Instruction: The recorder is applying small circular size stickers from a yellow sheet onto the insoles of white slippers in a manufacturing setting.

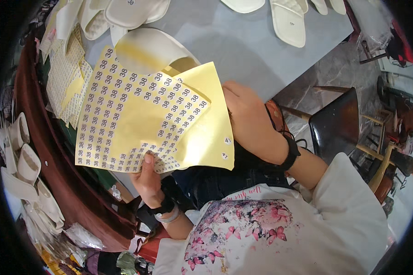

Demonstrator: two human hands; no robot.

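My left hand (147, 181) grips several yellow sticker sheets by their lower edge, thumb on top. The front sheet (128, 119) bears rows of small white printed labels, with a bare yellow patch in its middle. A mostly bare yellow backing sheet (206, 146) with two labels left at its edge sticks out to the right. At that sheet's right edge is my right hand (252, 121), its fingers hidden behind the sheet, so I cannot see whether it holds anything. Just beyond the sheets lies a cream slipper (147, 48), partly covered by them.
More cream slippers (289, 23) lie along the far side of the grey table (243, 55). Other label sheets (66, 78) are at the left. Slippers (30, 165) and clear plastic bags (82, 236) sit beyond a brown couch edge (41, 151). A black chair (335, 121) stands right.
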